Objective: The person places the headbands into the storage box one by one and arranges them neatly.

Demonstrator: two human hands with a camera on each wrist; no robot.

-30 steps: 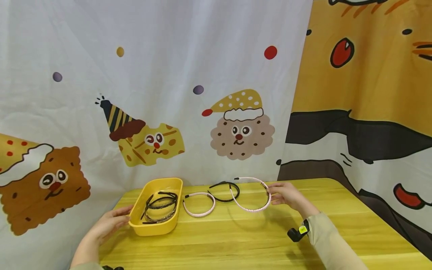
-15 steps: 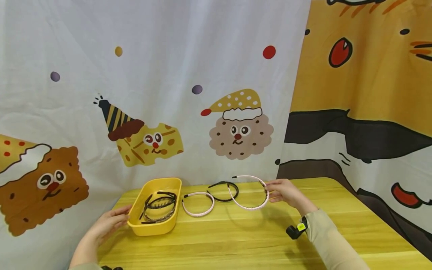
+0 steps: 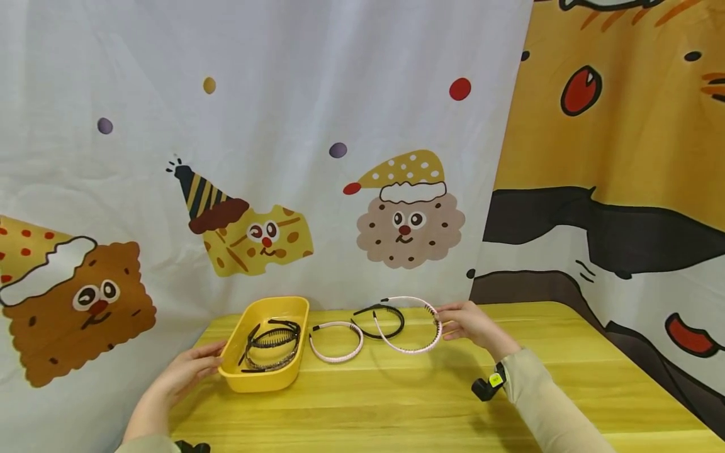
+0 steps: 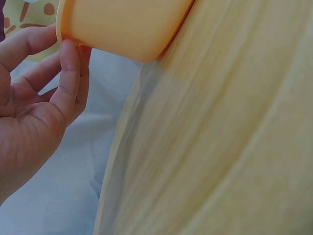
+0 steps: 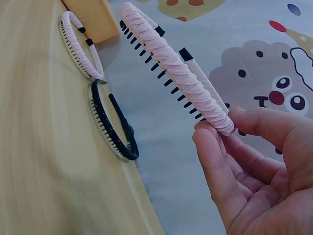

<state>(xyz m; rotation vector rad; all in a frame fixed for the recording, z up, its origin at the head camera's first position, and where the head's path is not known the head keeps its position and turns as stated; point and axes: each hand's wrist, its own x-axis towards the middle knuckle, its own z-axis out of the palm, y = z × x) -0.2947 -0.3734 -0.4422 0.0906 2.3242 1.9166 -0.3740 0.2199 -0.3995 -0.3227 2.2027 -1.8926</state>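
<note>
Pink comb-toothed headband (image 5: 173,73) is pinched in our right fingers (image 5: 266,126) over the worktop (image 3: 368,409), and we've got the yellow tub (image 3: 260,383) edge-held in our left fingers (image 4: 71,73).

Forward-down head view, close wrist views, yellow tray (image 3: 260,382) in all.

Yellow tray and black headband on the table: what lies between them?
A pink headband lies between the yellow tray and that black headband, in the head view.

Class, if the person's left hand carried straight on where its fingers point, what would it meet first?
The left hand would first meet the yellow plastic tub with rounded corners; the fingertips appear to touch it, so there seems no gap.
</note>
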